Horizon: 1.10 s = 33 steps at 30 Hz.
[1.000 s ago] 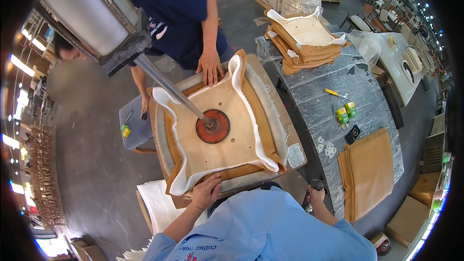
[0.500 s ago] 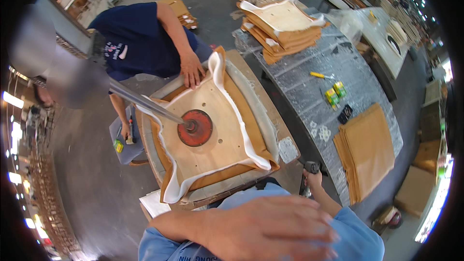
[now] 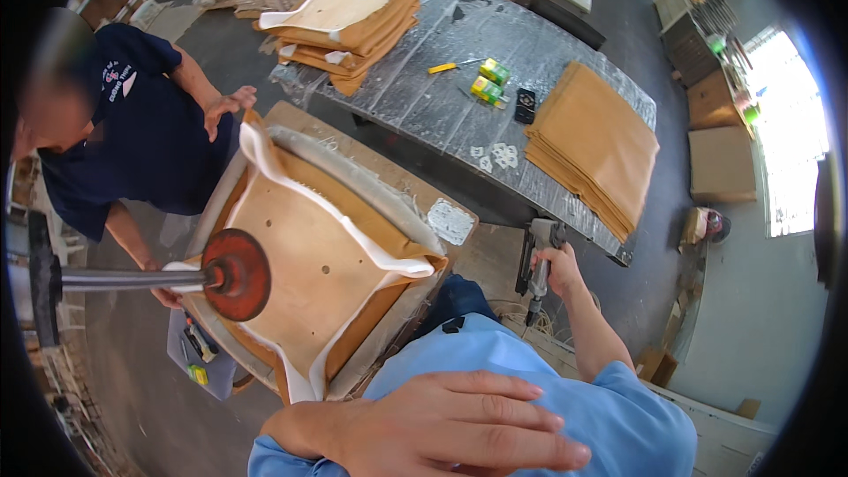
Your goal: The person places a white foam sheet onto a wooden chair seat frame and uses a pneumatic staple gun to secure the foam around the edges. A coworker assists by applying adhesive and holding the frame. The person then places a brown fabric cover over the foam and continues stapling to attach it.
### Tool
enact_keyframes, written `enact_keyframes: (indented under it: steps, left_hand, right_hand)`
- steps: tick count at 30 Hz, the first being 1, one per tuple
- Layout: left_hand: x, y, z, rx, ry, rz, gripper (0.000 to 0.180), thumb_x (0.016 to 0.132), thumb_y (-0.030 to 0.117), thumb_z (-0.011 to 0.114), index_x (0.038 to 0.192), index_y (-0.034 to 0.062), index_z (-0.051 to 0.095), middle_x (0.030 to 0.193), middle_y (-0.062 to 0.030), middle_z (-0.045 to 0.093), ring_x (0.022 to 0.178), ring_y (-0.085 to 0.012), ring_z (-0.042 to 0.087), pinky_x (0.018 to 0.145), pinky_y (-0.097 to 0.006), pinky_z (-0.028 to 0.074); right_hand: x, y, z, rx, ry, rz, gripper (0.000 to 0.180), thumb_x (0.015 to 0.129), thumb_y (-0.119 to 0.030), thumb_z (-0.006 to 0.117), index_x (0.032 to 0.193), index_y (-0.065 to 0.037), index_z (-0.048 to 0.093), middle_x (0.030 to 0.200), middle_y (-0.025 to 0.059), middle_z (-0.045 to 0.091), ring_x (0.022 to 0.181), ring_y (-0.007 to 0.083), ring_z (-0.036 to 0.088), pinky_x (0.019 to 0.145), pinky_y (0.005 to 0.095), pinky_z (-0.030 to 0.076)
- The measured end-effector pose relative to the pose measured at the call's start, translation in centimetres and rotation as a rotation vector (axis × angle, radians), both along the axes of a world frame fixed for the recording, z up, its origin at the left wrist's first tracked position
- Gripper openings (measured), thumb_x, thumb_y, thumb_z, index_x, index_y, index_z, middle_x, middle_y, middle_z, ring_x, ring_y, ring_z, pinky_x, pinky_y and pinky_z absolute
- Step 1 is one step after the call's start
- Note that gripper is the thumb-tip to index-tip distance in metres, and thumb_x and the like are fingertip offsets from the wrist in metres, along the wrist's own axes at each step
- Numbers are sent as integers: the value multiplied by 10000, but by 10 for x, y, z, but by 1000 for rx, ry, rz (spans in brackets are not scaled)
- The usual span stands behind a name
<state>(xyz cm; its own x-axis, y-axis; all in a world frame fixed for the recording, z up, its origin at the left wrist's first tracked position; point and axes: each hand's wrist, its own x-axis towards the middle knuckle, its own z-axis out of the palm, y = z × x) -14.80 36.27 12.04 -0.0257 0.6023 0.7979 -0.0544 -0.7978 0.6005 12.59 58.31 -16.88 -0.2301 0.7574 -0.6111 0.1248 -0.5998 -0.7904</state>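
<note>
My left hand (image 3: 450, 428) is held in front of my light-blue shirt, fingers stretched out and holding nothing. In my right hand (image 3: 563, 272) is a pneumatic staple gun (image 3: 545, 234), gripped by its handle beside the table edge. To the left of it lies a wooden seat panel (image 3: 305, 247) with white foam (image 3: 389, 258) and tan cover material (image 3: 353, 322) around its edges. A round red press plate (image 3: 237, 274) on a metal rod (image 3: 132, 280) rests on the panel. The panel sits on a padded grey frame (image 3: 389, 203).
A co-worker (image 3: 146, 124) stands at the left, one hand (image 3: 228, 112) raised near the panel's far corner. The grey table (image 3: 389, 71) bears stacked seat covers (image 3: 380, 31), folded tan sheets (image 3: 596, 141), a yellow-handled tool (image 3: 443, 67), green-yellow boxes (image 3: 488, 88) and a black object (image 3: 526, 106).
My view has swung right, so the panel and table appear farther left. The co-worker's hand has lifted off the panel. The staple gun shows more fully in my right hand.
</note>
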Motion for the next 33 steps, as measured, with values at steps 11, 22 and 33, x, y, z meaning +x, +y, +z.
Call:
enact_keyframes:
  steps: [11,22,33]
  left_hand:
    - [-19,66,-101,-950,323,6,349,1020,170,667,1347,53,699,1285,-168,735,1176,-331,708,1021,-410,552]
    - [45,299,-269,-1319,-1068,-14,601,1143,571,388,1484,110,567,1346,-107,706,1185,-193,661,1012,-383,500]
    - [19,382,-260,-1323,-1001,232,391,1081,154,645,1460,74,587,1192,8,700,1116,-80,620,998,-263,476]
  right_hand:
    - [-22,101,26,32,85,72,263,884,-10,683,1132,41,616,855,146,687,736,260,681,695,391,554]
    - [-122,261,43,-126,240,348,436,1008,-297,769,1234,51,634,1053,120,697,774,206,710,658,389,586]
    - [-203,317,-79,-579,539,320,666,1084,-637,445,1230,-26,669,1077,148,755,814,203,717,696,362,610]
